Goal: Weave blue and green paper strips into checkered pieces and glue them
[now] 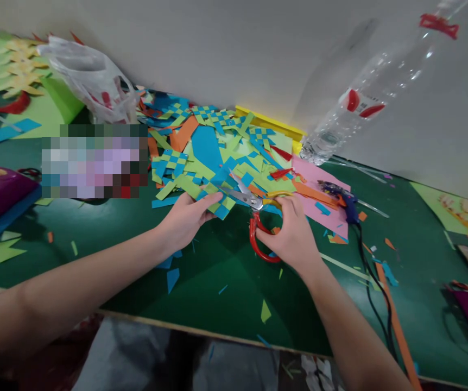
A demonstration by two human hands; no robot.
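Note:
Between the thumb and fingers of my left hand [189,217] is a woven paper piece [222,203] of green and blue strips. My right hand [293,231] grips a pair of scissors [255,202] with one yellow and one red handle loop. The blades are spread apart and point left, close to the woven piece's upper edge; whether they touch it I cannot tell. Just beyond my hands lies a heap of cut paper [234,146] in green, blue and orange, with several more woven pieces [171,163] in it.
A clear plastic bottle [352,108] leans against the wall at the right. Beside it lie pink paper [319,198] and a blue glue gun [350,206] with a black cord. A white plastic bag [91,76] stands at back left. Paper scraps dot the green table [226,282].

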